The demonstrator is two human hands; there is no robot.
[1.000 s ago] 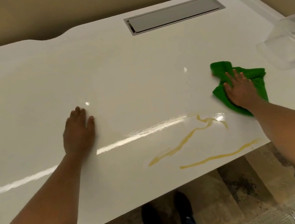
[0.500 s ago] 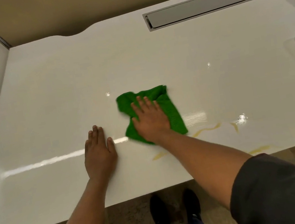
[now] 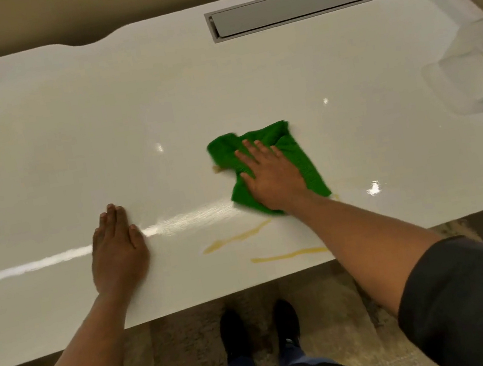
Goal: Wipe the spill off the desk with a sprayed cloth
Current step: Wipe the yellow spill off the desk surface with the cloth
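We press our right hand (image 3: 271, 177) flat, fingers spread wide, on a crumpled green microfibre cloth (image 3: 299, 157) lying on the glossy white desk (image 3: 96, 127). The cloth's long axis runs from beyond our fingertips back under the wrist, slanting to the right toward the near edge. Just behind the heel of that hand, two thin yellow-brown spill streaks (image 3: 236, 238) stretch left to right, the nearer one close to the desk's front edge; a small smear shows at the cloth's left side. Our left hand (image 3: 117, 251) lies open, palm down, fingers together, holding nothing, well left of the cloth. Beyond both hands the surface is open up to a grey recessed cable hatch (image 3: 291, 8). Far right of the right hand stands a clear plastic container (image 3: 477, 73). We see no readable writing.
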